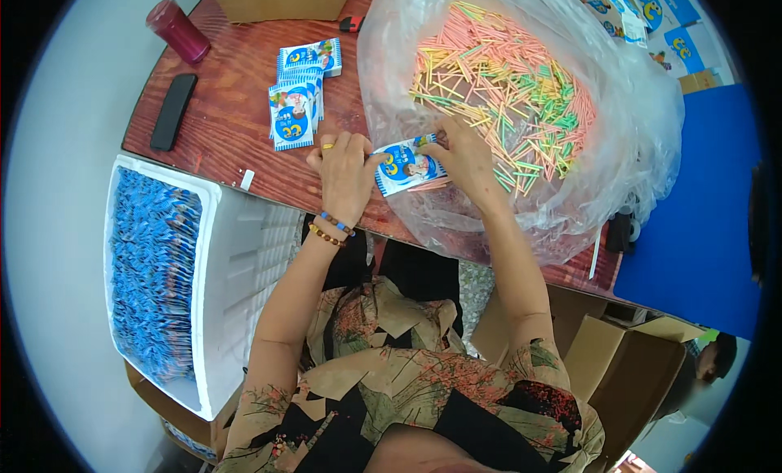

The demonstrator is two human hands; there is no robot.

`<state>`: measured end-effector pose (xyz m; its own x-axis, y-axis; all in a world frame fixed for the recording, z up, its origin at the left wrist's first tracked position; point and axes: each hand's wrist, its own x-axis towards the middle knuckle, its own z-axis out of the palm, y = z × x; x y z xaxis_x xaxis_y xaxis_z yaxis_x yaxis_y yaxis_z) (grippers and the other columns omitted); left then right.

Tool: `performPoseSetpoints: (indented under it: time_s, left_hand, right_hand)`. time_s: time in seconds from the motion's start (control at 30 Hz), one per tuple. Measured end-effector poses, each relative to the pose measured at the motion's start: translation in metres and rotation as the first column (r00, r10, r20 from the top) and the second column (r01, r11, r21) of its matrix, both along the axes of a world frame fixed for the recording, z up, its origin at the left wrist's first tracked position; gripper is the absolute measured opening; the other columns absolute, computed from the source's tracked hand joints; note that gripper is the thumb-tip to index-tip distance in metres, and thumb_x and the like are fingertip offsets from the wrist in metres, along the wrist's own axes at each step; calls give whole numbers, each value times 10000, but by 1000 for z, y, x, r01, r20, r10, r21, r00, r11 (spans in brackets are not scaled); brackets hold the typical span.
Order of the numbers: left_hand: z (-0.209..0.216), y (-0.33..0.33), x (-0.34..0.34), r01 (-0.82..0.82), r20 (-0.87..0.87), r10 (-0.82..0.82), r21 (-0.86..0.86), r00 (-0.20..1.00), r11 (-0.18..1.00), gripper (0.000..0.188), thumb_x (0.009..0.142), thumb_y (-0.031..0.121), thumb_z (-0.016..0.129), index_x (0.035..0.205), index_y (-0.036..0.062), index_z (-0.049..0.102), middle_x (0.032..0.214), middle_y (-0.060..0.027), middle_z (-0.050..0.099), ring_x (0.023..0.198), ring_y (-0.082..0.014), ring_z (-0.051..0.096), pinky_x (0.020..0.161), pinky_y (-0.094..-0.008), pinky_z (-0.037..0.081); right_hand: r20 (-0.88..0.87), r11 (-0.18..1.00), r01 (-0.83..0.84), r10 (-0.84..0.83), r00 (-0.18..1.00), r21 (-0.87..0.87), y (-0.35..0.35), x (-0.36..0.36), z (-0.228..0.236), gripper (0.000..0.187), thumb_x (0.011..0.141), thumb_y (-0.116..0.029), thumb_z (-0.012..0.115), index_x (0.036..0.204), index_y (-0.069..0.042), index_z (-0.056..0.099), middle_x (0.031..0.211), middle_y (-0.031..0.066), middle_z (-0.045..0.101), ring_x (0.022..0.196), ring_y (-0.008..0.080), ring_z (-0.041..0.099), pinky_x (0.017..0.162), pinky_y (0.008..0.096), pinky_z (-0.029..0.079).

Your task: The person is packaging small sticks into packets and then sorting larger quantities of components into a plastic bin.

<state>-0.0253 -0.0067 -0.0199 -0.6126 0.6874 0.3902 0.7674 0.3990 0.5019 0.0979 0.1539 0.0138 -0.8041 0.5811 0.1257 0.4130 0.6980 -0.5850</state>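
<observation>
Both arms forward, elbows near the sides, forearms converging. Left forearm [295, 298] angles up-right; left hand [346, 167] back up, fingers curled, thumb [377, 158] out to the right. Right forearm [519, 269] angles up-left; right hand [468, 159] turned inward, thumb and index in a pinch. Hands close, not touching.

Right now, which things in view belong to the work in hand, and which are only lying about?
Likely in the work:
packet in left hand and right hand
stacked packets
coloured sticks
clear plastic bag
white box of packets

Seemingly just lying about:
dark handheld device
red container
</observation>
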Motion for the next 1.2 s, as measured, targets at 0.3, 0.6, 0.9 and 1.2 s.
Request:
performPoseSetpoints:
  time_s: [0.3, 0.6, 0.9, 1.2]
  left_hand:
    - [10, 4, 7, -74, 364, -57, 337, 930, 939, 136, 816, 144, 697, 906, 59, 639, 893, -29, 619, 935, -174, 551, 839, -367, 388]
    - [28, 6, 18, -229, 794, -483, 581, 368, 781, 110, 887, 43, 640, 983, 3, 676, 891, -34, 692, 760, -53, 625, 662, -203, 507]
    - [25, 3, 34, -372, 824, -537, 562, 180, 739, 104, 894, 57, 637, 969, -3, 677, 907, -48, 695, 774, -67, 636, 685, -220, 517]
    - [9, 3, 37, -488, 812, -579, 535, 72, 690, 163, 940, 158, 596, 943, 13, 669, 964, -80, 688, 886, -149, 652, 818, -325, 516]
  right_hand:
    - [-442, 991, -122, 85, 893, -55, 6, 0, -7, 133, 830, -94, 663, 943, -28, 691, 887, 59, 672, 755, 149, 612, 679, 272, 481]
    - [-508, 562, -353, -142, 850, -748, -9, 10, 9, 57, 875, -59, 649, 918, -25, 665, 851, 18, 676, 707, 48, 585, 619, 185, 455]
    - [-464, 540, -286, -228, 856, -792, -20, 20, -7, 63, 867, -70, 666, 890, -11, 675, 786, -3, 660, 701, 27, 565, 607, 191, 447]
    - [-505, 616, -262, -258, 824, -743, -20, 35, 10, 104, 888, -89, 606, 950, -22, 656, 836, -10, 628, 716, 47, 521, 677, 207, 437]
